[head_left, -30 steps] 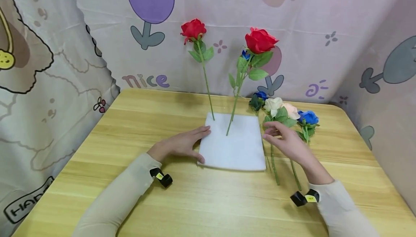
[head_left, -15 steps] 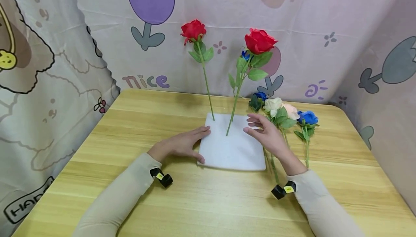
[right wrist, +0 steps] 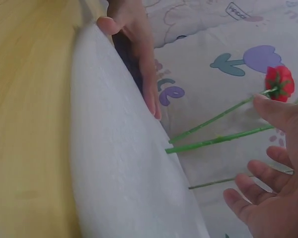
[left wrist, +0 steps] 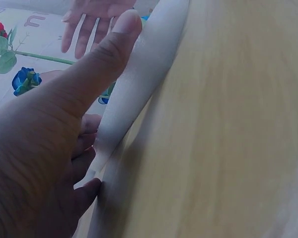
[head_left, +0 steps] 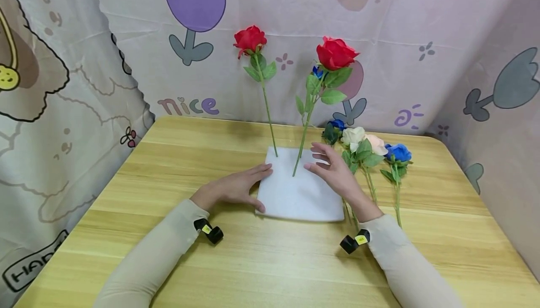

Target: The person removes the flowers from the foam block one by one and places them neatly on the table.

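A white foam slab (head_left: 295, 200) lies on the table with two red roses (head_left: 250, 40) standing in it, stems tilted. Behind the right-hand red rose (head_left: 336, 53) a blue flower (head_left: 317, 71) partly shows; the right wrist view has three stems at the foam. My left hand (head_left: 234, 186) rests against the slab's left edge, thumb and fingers spread along it. Over the slab's right part is my right hand (head_left: 335, 172), fingers loosely bent and holding nothing. Its fingertips are near the right rose's stem (head_left: 301, 151), apart from it in the right wrist view.
Right of the slab lie a white rose (head_left: 352, 138), a pale pink rose (head_left: 377, 144), a blue rose (head_left: 398, 152) and a darker blue flower (head_left: 337, 124) near the table's back edge. A printed curtain (head_left: 282, 92) hangs behind the table (head_left: 185, 158).
My right hand has moved left from above the lying flowers to over the slab, near the standing stems. My left hand and the standing roses have stayed in place.
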Available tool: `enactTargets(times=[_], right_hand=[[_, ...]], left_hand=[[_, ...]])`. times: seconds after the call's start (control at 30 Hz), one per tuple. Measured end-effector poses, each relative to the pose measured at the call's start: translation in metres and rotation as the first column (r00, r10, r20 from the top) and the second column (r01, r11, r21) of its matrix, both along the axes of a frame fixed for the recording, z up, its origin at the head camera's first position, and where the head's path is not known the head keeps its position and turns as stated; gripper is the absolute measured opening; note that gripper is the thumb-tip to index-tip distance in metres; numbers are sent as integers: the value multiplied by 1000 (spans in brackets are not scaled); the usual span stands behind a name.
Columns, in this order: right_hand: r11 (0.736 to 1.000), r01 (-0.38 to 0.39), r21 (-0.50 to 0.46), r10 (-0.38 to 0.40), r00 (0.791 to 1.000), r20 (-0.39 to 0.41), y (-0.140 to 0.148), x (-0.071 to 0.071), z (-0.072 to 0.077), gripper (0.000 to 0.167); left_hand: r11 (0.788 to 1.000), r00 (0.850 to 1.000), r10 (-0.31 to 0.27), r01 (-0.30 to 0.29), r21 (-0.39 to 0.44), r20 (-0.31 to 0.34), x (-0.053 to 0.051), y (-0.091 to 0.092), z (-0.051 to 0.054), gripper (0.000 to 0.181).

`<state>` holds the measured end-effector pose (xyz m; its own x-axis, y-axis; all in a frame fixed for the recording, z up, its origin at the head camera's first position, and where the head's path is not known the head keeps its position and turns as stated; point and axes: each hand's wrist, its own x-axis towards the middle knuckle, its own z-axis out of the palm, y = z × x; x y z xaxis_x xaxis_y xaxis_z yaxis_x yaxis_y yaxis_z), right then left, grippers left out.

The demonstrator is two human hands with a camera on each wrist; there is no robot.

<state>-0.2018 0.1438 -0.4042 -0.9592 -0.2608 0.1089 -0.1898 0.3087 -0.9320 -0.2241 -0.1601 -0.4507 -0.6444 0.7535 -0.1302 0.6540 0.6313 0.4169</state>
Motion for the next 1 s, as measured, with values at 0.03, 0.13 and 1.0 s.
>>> enactTargets(times=[0.03, 0.13, 1.0], right_hand=[[1000, -1, -10, 1, 1000, 1, -2, -1, -1, 68], [1000, 4, -19, -4, 1000, -1, -7, -4, -3, 68], [998, 8, -70, -2, 997, 80, -29, -5, -20, 58]], left_hand=[[1000, 1000, 3, -3, 0, 3, 0, 0, 0, 121], [1000, 1000, 8, -8, 4, 10, 0, 0, 1, 121], [1000, 1000, 4, -4, 3, 14, 1, 0, 2, 121]])
